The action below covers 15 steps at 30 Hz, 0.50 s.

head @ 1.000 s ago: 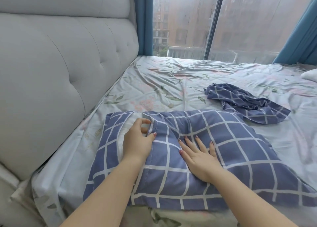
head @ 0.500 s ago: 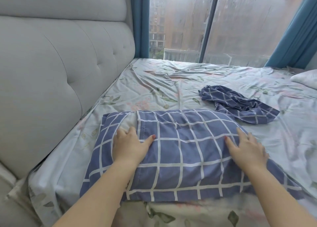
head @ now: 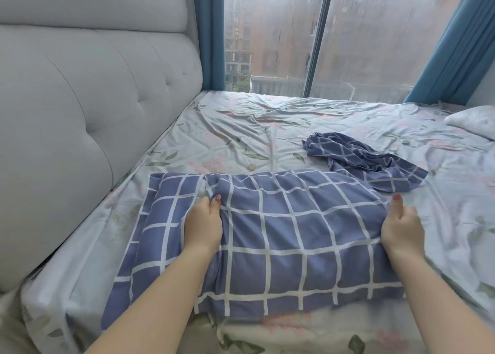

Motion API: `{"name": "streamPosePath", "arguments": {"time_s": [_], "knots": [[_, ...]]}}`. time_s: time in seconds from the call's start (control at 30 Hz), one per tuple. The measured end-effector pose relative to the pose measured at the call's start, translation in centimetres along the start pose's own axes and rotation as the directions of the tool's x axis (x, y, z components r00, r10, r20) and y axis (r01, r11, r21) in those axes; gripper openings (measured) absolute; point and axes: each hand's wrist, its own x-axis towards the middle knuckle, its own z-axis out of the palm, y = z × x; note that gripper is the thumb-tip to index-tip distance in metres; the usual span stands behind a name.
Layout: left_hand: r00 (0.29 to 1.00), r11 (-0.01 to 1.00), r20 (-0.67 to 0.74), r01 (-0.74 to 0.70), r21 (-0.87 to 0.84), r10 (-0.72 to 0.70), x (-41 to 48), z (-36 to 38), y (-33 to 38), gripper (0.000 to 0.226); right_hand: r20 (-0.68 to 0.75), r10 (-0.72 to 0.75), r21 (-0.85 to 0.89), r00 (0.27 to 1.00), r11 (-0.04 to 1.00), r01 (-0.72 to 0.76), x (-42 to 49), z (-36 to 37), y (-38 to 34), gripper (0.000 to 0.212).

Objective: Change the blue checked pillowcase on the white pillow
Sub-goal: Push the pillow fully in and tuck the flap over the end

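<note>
Both hands, flat a moment ago, now pinch the pillowcase (head: 281, 230) beside the headboard (head: 80, 112): left hand (head: 203, 224) near the flap, right hand (head: 401, 226) at its far edge, seemingly straightening it

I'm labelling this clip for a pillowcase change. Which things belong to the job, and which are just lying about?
Job:
checked pillowcase on the pillow
left hand, gripping it
right hand, gripping it
crumpled checked pillowcase

Lying about:
floral bedsheet
white pillow
headboard
blue curtains
</note>
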Motion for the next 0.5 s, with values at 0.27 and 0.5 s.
{"name": "streamPosePath", "arguments": {"time_s": [0.27,0.5], "knots": [[0.949,0.724,0.302,0.274,-0.633,-0.095,0.2,-0.1,1.5,0.034,-0.386,-0.002,0.015,0.923,1.000,0.008,1.0,-2.1,0.0,0.050],[0.998,0.991,0.059,0.040,-0.130,-0.033,0.3,-0.1,1.3,0.019,-0.019,-0.208,-0.421,0.978,0.889,0.181,0.8,0.4,0.7,0.042]]}}
